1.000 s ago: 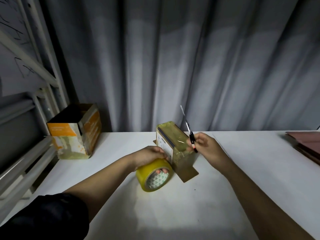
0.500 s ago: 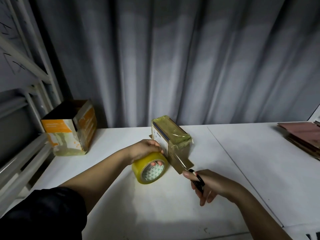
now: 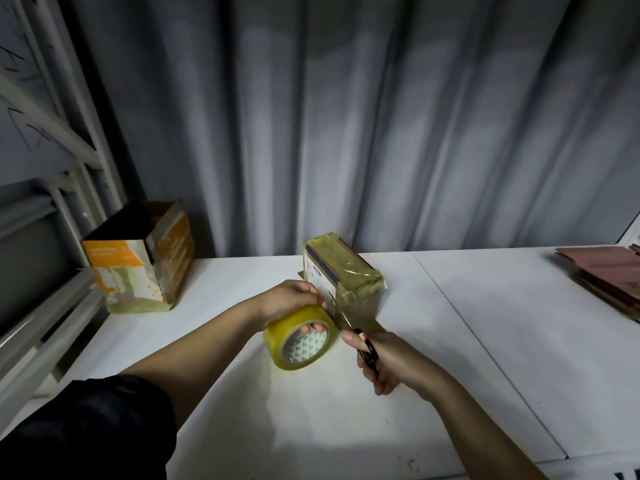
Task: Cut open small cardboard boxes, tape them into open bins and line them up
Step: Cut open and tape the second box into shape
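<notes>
A small cardboard box (image 3: 346, 271) wrapped in yellowish tape stands on the white table (image 3: 485, 341) near its middle. My left hand (image 3: 291, 303) grips a yellow tape roll (image 3: 299, 337) just left of the box, fingers inside the core. My right hand (image 3: 391, 362) holds black-handled scissors (image 3: 349, 327), with the blades pointing up-left between the roll and the box's near lower corner.
An open orange-and-white bin (image 3: 138, 258) stands at the table's left rear, beside a white metal rack (image 3: 41, 237). Flat cardboard sheets (image 3: 606, 275) lie stacked at the right edge. A grey curtain hangs behind the table.
My right hand brought the scissors down from above the box to its near lower corner, then slid the blades closer to the roll. The left hand stayed on the tape roll.
</notes>
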